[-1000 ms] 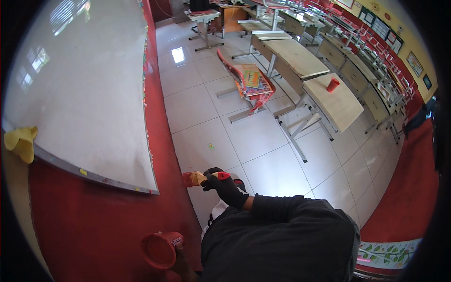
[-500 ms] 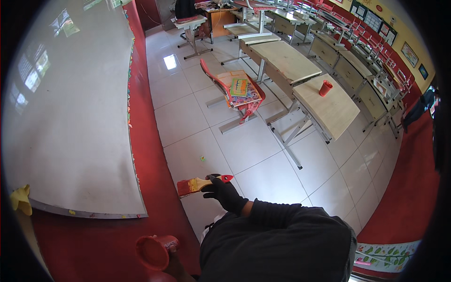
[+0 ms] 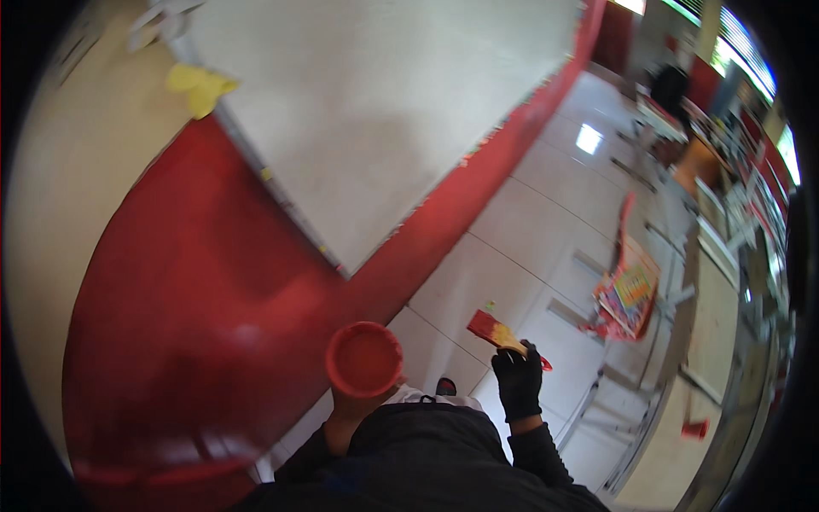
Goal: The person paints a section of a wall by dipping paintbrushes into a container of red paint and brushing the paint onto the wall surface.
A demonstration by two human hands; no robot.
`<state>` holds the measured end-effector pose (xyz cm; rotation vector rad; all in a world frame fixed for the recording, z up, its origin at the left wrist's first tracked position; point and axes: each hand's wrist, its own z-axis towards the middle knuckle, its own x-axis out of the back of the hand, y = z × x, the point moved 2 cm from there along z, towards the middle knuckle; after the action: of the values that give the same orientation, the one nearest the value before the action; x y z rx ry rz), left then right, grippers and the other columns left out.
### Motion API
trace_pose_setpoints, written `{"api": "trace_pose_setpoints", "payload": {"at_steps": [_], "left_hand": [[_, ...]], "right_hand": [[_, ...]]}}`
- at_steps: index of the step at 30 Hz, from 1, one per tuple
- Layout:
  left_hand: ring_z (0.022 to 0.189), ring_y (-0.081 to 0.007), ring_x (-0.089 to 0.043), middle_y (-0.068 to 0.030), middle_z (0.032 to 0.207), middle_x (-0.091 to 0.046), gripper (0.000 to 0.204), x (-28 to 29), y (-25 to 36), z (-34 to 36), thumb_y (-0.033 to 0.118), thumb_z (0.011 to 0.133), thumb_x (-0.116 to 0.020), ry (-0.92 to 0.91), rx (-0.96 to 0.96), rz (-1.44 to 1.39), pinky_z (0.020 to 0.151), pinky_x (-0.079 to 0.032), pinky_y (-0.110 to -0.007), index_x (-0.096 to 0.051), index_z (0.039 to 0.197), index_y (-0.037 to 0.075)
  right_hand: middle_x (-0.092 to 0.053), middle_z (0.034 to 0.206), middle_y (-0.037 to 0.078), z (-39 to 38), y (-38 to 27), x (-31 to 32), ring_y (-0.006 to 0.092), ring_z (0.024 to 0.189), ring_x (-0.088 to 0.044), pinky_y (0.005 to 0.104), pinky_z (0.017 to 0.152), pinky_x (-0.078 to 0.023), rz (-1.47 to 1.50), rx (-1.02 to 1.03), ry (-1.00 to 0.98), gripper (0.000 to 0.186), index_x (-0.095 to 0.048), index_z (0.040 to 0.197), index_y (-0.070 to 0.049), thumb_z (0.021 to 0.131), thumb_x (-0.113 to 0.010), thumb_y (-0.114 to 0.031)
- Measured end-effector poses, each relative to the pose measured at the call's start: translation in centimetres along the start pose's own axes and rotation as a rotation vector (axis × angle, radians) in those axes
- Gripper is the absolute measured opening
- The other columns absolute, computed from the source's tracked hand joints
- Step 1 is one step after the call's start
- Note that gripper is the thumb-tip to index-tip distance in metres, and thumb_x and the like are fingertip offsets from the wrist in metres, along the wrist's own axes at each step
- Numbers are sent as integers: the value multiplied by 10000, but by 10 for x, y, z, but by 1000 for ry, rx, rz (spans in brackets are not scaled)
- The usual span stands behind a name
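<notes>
In my right hand (image 3: 519, 380), which wears a black glove, is a flat paintbrush (image 3: 498, 333) with red-coated bristles and a wooden handle with a red end. The fingers wrap round the handle, and the bristles point left, over the tiled floor. My left hand (image 3: 345, 411), bare, holds a red cup (image 3: 333, 369) from below and behind. Its mouth faces up and red paint (image 3: 365, 357) seems to fill part of it; most of the left fingers are hidden by the cup. The brush and cup are apart. Left of the cup stretches a glossy red wall (image 3: 205, 299).
A whiteboard (image 3: 384, 111) hangs above the red, a yellow cloth-like piece (image 3: 201, 89) at its corner. On the right stand a red chair (image 3: 627, 230) bearing books, and desks (image 3: 715, 299), one with a red cup (image 3: 695, 428). My shoe (image 3: 445, 386) shows below.
My view has swung left toward the wall, so the chair and desks now sit farther right. The cup has come up more fully into sight. Both hands keep their hold.
</notes>
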<state>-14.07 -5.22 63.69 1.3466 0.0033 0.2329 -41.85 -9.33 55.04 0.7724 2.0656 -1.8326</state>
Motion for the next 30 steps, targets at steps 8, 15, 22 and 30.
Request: {"api": "trace_pose_setpoints", "payload": {"at_steps": [8, 15, 22, 30], "left_hand": [[1058, -210, -500, -94, 1144, -491, 851, -21, 34, -12, 245, 519, -849, 208, 28, 79, 870, -427, -352, -368, 1198, 68], [1088, -222, -474, -98, 1173, -461, 891, -15, 34, -11, 247, 508, -855, 299, 23, 88, 881, -422, -352, -338, 1213, 72], [1085, -223, -478, -100, 1170, -463, 885, -2, 46, -17, 231, 504, -855, 384, -66, 130, 881, -421, -357, -345, 1209, 69], [1077, -226, -483, -108, 1174, -466, 862, 31, 48, -50, 177, 494, -849, 518, -81, 216, 873, -423, -354, -364, 1197, 61]], "right_hand": [[-527, 1011, 139, 30, -10, -16, 246, 904, -519, 364, 744, -446, -251, -17, -198, 261, -441, 1054, -69, 891, -444, -273], [-575, 985, 133, 48, -3, -31, 228, 962, -526, 281, 898, -374, -926, 291, -403, 306, -421, 1069, 21, 822, -549, -106], [-545, 996, 111, 36, 0, -63, 201, 1039, -500, 289, 889, -406, -1549, 806, -634, 276, -379, 1116, 18, 876, -476, -77], [-568, 947, 175, 27, 22, -95, 311, 941, -536, 311, 851, -417, -1110, 275, -653, 373, -461, 1080, 75, 824, -562, -176]]}}
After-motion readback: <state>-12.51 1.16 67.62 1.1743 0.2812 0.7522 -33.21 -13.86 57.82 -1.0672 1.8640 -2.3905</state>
